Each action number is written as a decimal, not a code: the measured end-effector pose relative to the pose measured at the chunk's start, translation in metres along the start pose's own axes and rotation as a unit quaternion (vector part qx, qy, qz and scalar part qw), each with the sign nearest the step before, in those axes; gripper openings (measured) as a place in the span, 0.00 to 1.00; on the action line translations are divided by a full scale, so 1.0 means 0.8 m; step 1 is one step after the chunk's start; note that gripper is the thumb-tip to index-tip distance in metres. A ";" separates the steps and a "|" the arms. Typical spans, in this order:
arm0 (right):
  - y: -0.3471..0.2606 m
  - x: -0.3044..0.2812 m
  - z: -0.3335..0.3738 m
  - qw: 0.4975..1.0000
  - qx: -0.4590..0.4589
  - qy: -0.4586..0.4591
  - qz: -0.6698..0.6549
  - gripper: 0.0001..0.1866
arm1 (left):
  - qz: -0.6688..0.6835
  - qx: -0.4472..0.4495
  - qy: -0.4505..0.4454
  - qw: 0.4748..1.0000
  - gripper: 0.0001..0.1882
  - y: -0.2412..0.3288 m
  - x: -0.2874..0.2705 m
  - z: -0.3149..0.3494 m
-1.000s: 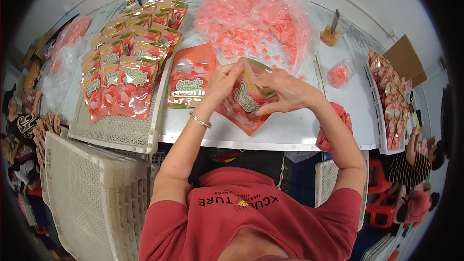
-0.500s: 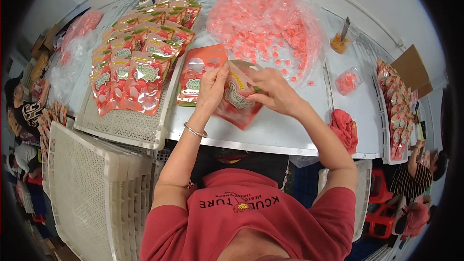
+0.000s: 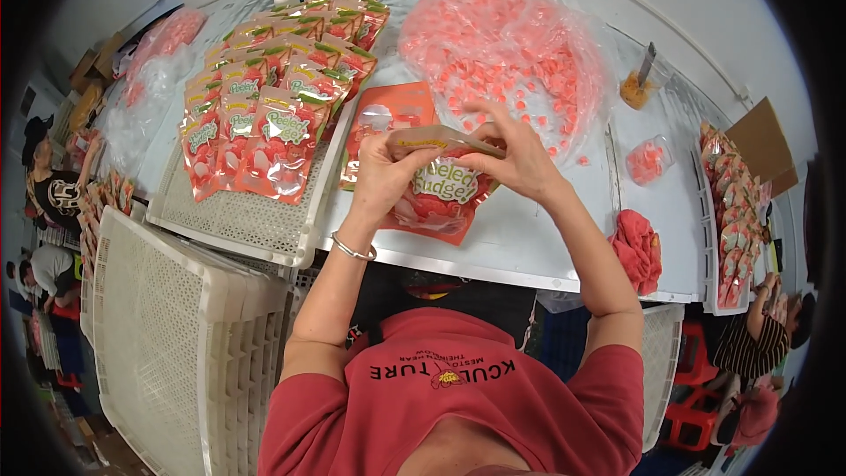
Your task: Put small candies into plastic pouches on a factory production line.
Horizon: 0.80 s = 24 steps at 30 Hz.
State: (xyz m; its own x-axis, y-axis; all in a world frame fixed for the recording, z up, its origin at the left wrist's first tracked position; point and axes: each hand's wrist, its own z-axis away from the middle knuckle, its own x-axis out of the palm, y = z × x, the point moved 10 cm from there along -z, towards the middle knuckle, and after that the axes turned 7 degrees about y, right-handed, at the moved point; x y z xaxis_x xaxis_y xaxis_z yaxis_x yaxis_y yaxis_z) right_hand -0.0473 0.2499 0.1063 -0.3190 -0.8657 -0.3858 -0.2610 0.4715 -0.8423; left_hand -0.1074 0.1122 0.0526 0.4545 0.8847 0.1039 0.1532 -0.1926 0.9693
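A red and pink printed candy pouch [image 3: 445, 198] hangs upright in front of me, held by its upper edge. My left hand [image 3: 388, 174] pinches its left top corner, thumb across the front. My right hand [image 3: 518, 157] grips the right side of the top, its fingers curled near the rim. The mouth of the pouch looks slightly parted; what is inside is hidden. Behind my left hand, flat red pouches [image 3: 397, 104] lie on the table. Just beyond my right hand is a large clear plastic bag [image 3: 493, 22] spread with small pink candies [image 3: 502, 75].
At the left, a white crate [image 3: 233, 216] bears rows of standing pouches [image 3: 284, 137]; stacked crates [image 3: 150, 317] stand below. At the right are a clear jar [image 3: 648, 160], a red cloth [image 3: 636, 251], a cup [image 3: 636, 88] and another pouch-filled crate [image 3: 710, 251]. Other people work at both sides.
The pouch has turned from a tilt to nearly upright, its printed front now facing me. My right hand has shifted along its top edge, and the rim appears more spread.
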 end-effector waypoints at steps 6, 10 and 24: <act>-0.008 0.030 -0.008 0.981 -0.099 -0.096 0.135 0.10 | 0.053 0.002 -0.021 0.998 0.08 0.001 -0.006 -0.003; -0.014 0.041 -0.013 0.974 -0.134 -0.102 0.150 0.09 | -0.113 0.079 0.053 0.989 0.09 0.012 -0.018 0.001; -0.004 0.111 -0.033 0.960 -0.045 -0.212 0.179 0.09 | -0.106 0.067 0.097 0.987 0.10 0.027 -0.063 0.020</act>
State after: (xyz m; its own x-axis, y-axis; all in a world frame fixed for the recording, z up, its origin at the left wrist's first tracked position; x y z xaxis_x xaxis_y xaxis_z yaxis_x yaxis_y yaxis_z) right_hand -0.0986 0.1761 0.0850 -0.0086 -0.6278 -0.7783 -0.2866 0.7472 -0.5996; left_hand -0.1128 0.0569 0.0643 0.2243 0.9735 -0.0440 0.3476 -0.0377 0.9369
